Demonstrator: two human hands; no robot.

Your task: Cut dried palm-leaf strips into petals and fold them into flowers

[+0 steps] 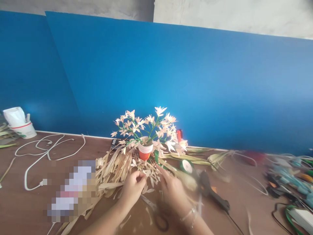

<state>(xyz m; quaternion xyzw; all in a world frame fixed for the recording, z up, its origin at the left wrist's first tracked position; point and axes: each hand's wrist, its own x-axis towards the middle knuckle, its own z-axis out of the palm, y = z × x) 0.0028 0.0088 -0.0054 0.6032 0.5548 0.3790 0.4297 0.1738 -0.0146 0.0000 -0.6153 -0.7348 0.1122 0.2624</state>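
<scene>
My left hand [133, 189] is curled, its fingertips pinched at a heap of pale dried leaf strips and small cut petals [144, 171] on the brown table [29, 209]. My right hand [172, 191] reaches into the same heap, fingers bent and blurred by motion. Just behind stands an orange paper cup [145, 151] holding a bouquet of cream handmade flowers on green stems [146, 125]. A pair of scissors [156, 215] lies on the table between my wrists. A roll of green tape [187, 165] sits to the right of my right hand.
A black glue gun [211, 192] lies at the right with its cord. White cables [46, 151] loop across the left side. A white cup with tissue [21, 125] stands far left. Tangled wires and tools [288, 182] fill the right edge. A blue panel [171, 81] backs the table.
</scene>
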